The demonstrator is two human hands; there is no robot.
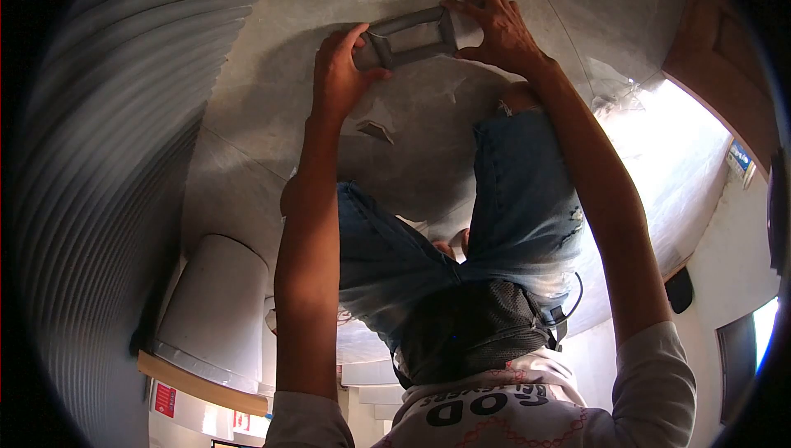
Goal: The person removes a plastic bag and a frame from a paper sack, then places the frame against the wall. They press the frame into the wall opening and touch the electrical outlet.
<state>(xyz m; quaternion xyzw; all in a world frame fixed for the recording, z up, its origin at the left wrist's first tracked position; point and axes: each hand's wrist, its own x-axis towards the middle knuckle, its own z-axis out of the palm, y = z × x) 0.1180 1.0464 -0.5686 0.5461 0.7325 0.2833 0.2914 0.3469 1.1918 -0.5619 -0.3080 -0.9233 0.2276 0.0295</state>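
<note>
Both hands grip a shallow grey rectangular tray (409,58) by its short ends, close over the floor. It has raised sides and a flat, lighter middle, and its left end sits slightly lower in the view. My left hand (339,69) is closed around the left end, thumb on the near side and fingers on the far side. At the other end, my right hand (503,32) pinches the tray between thumb and fingers. A small flat folded scrap (376,130) lies on the floor below the tray in the view.
Corrugated grey sheeting (99,159) runs along the left side. A large pale bucket-like container (216,316) stands at lower left by a wooden strip (202,384). Brown wooden panelling (721,60) is at upper right. Bright light falls on the grey floor (272,77) at right.
</note>
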